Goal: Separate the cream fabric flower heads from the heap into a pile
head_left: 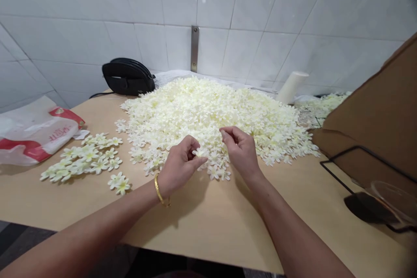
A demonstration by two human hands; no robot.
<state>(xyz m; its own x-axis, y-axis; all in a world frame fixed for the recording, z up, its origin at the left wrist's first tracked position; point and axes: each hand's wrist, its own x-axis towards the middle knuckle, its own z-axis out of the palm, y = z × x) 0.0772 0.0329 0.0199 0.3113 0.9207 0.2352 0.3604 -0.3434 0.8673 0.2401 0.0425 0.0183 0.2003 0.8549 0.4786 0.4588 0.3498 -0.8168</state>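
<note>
A big heap of small cream-white fabric flowers (pixel 208 113) covers the middle of the wooden table (pixel 208 226). My left hand (pixel 179 166), with a gold bangle at the wrist, pinches one flower (pixel 201 153) at the heap's near edge. My right hand (pixel 239 150) hovers just right of it, fingers curled in a pinch; what it holds, if anything, is too small to make out. A smaller group of flowers (pixel 86 160) lies spread out apart on the left.
A black handbag (pixel 127 77) sits at the back by the tiled wall. A white and red plastic bag (pixel 32 132) lies far left. A white cylinder (pixel 292 87) stands behind the heap. A brown cardboard box (pixel 381 117) and a black wire stand (pixel 374 186) are on the right.
</note>
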